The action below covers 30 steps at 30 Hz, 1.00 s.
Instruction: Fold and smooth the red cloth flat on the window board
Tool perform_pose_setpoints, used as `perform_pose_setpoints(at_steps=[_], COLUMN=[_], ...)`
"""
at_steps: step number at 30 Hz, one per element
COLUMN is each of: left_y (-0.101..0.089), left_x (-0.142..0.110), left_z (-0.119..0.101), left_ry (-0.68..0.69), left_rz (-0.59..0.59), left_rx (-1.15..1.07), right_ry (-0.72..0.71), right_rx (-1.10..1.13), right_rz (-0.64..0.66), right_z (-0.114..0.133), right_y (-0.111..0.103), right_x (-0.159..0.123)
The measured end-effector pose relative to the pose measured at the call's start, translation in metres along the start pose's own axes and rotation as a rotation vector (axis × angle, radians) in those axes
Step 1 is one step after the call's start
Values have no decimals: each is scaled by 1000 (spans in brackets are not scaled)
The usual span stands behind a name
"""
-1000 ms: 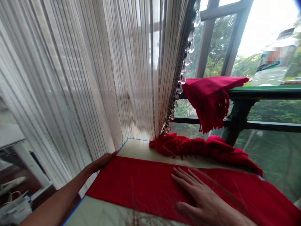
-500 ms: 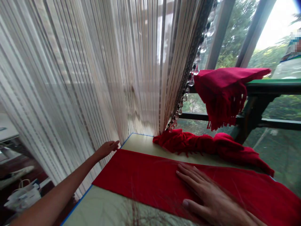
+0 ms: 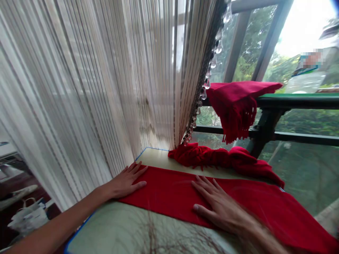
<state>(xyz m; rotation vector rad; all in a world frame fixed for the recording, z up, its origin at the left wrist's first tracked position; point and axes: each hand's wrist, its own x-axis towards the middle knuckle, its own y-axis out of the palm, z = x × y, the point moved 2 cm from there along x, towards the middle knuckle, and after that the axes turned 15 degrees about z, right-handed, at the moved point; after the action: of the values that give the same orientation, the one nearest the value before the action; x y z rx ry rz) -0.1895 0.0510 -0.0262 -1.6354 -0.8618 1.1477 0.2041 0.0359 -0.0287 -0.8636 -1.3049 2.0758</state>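
A long red scarf (image 3: 169, 190), folded into a flat band, lies across a pale green table (image 3: 119, 225) with blue edging. My left hand (image 3: 129, 180) rests flat on the scarf's left end, fingers spread. Farther right, my right hand (image 3: 214, 201) lies palm down on the middle of the scarf, its fingers and thumb apart. Toward the scarf's right side the cloth slopes down to the lower right corner of the view. Behind it, a bunched red fringed scarf (image 3: 212, 157) lies along the table's far edge.
Another red fringed scarf (image 3: 235, 106) hangs over a dark railing (image 3: 304, 101) by the window. A pale striped curtain (image 3: 92, 88) with clear hanging beads (image 3: 203, 93) falls behind the table. A clear plastic container (image 3: 305, 83) stands on the railing. White bags (image 3: 29, 218) sit at lower left.
My left hand has moved from beside the scarf's far left corner onto its left end and spread flat. My right hand stays flat on the scarf. The view has shifted slightly.
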Motion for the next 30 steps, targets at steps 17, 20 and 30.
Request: perform_pose_setpoints(at_steps=[17, 20, 30], left_y=[-55, -63, -12], left_x=[29, 58, 68], left_z=[-37, -56, -113], left_ry=[105, 145, 306], left_rz=[-118, -140, -52], left_rx=[-216, -248, -89], right_ry=[-27, -28, -10], right_rx=[5, -9, -23], right_rz=[14, 9, -12], right_z=[-5, -6, -10], right_y=[-3, -1, 0], right_x=[0, 1, 0])
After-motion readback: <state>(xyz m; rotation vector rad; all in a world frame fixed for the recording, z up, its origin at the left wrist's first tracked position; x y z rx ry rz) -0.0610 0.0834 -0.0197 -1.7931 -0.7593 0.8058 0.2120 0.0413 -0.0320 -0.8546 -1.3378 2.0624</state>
